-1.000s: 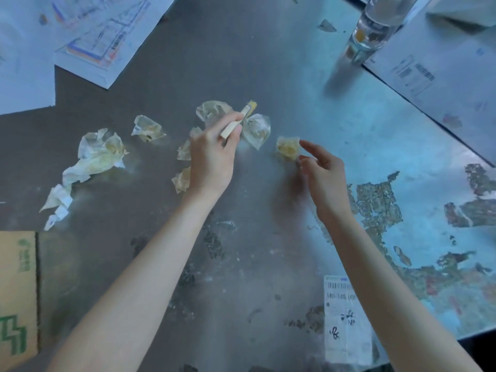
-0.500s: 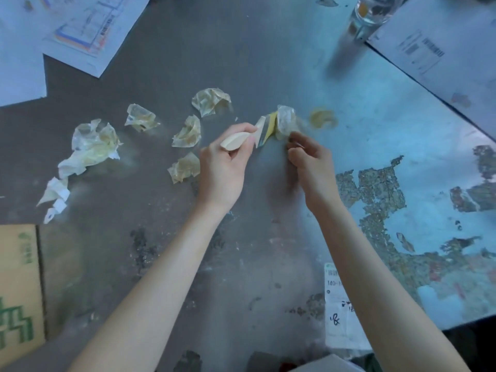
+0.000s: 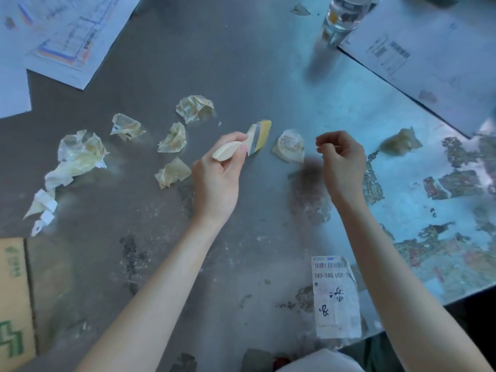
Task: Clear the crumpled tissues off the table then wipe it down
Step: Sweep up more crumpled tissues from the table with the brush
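Several crumpled tissues lie on the worn metal table (image 3: pixel 241 63). A large one (image 3: pixel 79 154) sits at the left, smaller ones (image 3: pixel 173 138) in the middle. One tissue (image 3: pixel 290 145) lies between my hands. Another tissue (image 3: pixel 401 142) is blurred at the right. My left hand (image 3: pixel 220 173) grips the pale wooden handle of a small brush (image 3: pixel 252 140), bristles pointing up and right. My right hand (image 3: pixel 341 162) hovers beside the middle tissue with fingers curled and nothing visibly held.
Printed papers (image 3: pixel 72 36) lie at the top left and a large sheet (image 3: pixel 429 55) at the top right. A glass bottle (image 3: pixel 341 14) stands at the top. A cardboard box (image 3: pixel 14 299) is at the lower left, a shipping label (image 3: pixel 335 296) near the front edge.
My hands have drawn apart. The tissue that was at the brush tip now lies on the table between them. The tissue at the right has moved farther right.
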{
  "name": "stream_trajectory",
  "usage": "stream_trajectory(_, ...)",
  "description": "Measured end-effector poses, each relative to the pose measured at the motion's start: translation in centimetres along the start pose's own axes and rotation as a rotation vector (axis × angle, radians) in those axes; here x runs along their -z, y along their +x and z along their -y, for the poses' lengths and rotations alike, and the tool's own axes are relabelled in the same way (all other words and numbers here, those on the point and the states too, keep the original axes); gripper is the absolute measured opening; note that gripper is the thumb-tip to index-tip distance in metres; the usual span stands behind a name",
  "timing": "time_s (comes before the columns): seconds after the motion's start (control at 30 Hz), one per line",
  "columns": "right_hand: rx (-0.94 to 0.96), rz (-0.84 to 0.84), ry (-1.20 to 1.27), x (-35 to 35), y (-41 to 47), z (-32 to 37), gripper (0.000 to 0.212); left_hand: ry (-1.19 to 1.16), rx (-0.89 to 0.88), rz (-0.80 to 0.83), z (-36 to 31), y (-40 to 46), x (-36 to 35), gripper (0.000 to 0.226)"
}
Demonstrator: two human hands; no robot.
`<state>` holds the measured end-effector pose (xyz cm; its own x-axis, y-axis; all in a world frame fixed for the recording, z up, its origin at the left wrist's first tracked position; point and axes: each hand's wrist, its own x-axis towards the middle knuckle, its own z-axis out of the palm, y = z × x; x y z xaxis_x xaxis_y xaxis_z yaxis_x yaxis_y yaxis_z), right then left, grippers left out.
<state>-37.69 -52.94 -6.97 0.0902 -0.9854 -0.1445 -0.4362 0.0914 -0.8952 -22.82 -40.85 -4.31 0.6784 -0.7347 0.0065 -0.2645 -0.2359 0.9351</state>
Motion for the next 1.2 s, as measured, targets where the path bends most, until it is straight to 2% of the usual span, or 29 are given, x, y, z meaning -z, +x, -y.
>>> stream_trajectory(0.67, 0.135, -0.105, -0.148, 10.2, 2.2, -3.3, 0.023, -0.046, -0.017, 0.133, -3.4, -3.4, -10.1, 0.011)
stream_trajectory(0.97, 0.100, -0.160, -0.226, 12.5, 5.6, -5.6, 0.021, -0.044, -0.027, 0.114, -4.5, -3.5, -13.2, 0.012)
stream_trajectory(1.2, 0.073, -0.239, -0.298, 12.5, 6.8, -6.4, 0.032, -0.080, -0.007, 0.078, -5.1, -3.3, -14.1, 0.012)
